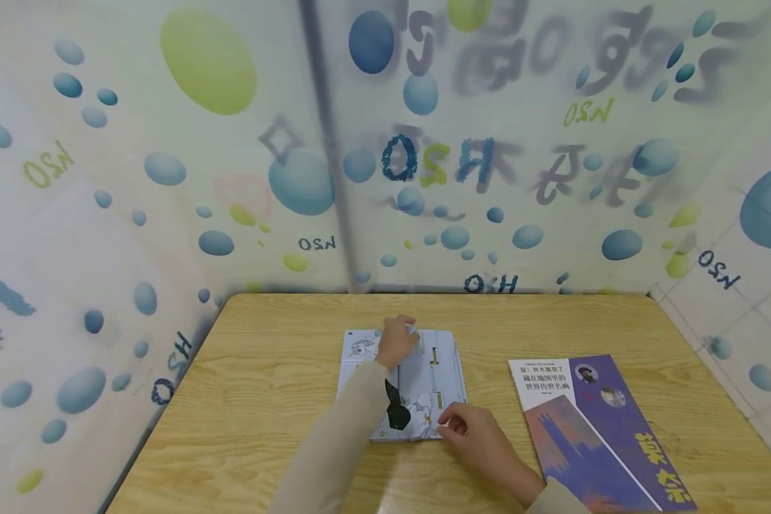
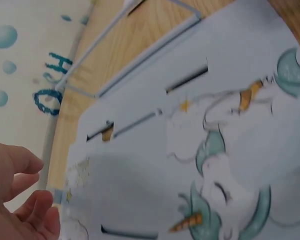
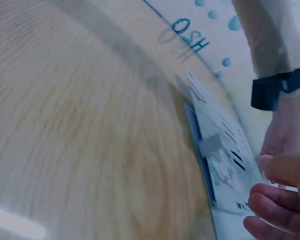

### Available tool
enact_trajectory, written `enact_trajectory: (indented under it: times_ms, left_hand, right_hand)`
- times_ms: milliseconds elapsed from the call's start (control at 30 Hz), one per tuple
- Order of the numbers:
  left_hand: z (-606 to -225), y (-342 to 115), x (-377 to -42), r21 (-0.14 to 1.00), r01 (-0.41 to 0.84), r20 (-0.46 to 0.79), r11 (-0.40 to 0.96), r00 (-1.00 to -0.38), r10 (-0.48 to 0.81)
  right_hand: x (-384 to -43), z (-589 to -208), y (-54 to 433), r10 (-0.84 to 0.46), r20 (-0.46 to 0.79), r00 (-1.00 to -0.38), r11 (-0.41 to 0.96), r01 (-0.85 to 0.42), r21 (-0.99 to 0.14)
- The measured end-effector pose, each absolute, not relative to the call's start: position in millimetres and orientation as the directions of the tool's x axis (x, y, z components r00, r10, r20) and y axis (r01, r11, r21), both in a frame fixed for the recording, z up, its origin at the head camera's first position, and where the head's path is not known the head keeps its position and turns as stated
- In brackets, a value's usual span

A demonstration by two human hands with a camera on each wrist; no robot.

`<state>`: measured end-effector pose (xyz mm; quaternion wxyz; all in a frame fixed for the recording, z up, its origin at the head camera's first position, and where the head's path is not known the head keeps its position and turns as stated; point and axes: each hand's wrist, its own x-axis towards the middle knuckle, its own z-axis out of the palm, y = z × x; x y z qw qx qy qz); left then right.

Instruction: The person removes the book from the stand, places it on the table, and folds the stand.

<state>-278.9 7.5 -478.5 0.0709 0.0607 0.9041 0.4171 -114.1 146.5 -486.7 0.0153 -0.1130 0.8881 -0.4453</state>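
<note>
A flat pale-blue board (image 1: 417, 378) with cut slots and unicorn drawings lies on the table; its exact kind is unclear. The left wrist view shows its printed unicorn face (image 2: 222, 187) and a thin white frame (image 2: 150, 50) along one edge. Over the board's far part is my left hand (image 1: 398, 343), its fingers loosely bent with nothing seen between them. My right hand (image 1: 482, 435) is by the near right corner, fingers loosely curled. In the right wrist view, a small grey tab (image 3: 211, 145) sticks out at the board's side, and the right fingers (image 3: 277, 205) look empty.
To the right of the board lies a purple and white book (image 1: 607, 428) with a painted cover. The wooden table (image 1: 244, 414) meets a wall (image 1: 283, 271) patterned with blue and green drops. A black device (image 3: 277, 90) is strapped to the left wrist.
</note>
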Motion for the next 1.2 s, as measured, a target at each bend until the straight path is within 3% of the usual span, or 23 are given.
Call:
enact_trajectory:
  times_ms: [367, 733, 1200]
  left_hand:
    - [-475.5, 37.7, -267.9, 0.817, 0.164, -0.117, 0.553, -0.891, 0.438]
    - [-475.2, 40.1, -265.3, 0.833, 0.182, -0.116, 0.523, -0.866, 0.486]
    - [-477.1, 41.7, -263.8, 0.843, 0.141, -0.131, 0.52, -0.882, 0.452]
  right_hand:
    - [-126.3, -490.1, 171.0, 0.05, 0.141, -0.989, 0.574, -0.087, -0.814]
    - [-132.2, -503.1, 160.2, 0.074, 0.169, -0.983, 0.553, -0.101, -0.827]
    - [-141.5, -516.6, 160.3, 0.154, 0.285, -0.946, 0.625, -0.13, -0.769]
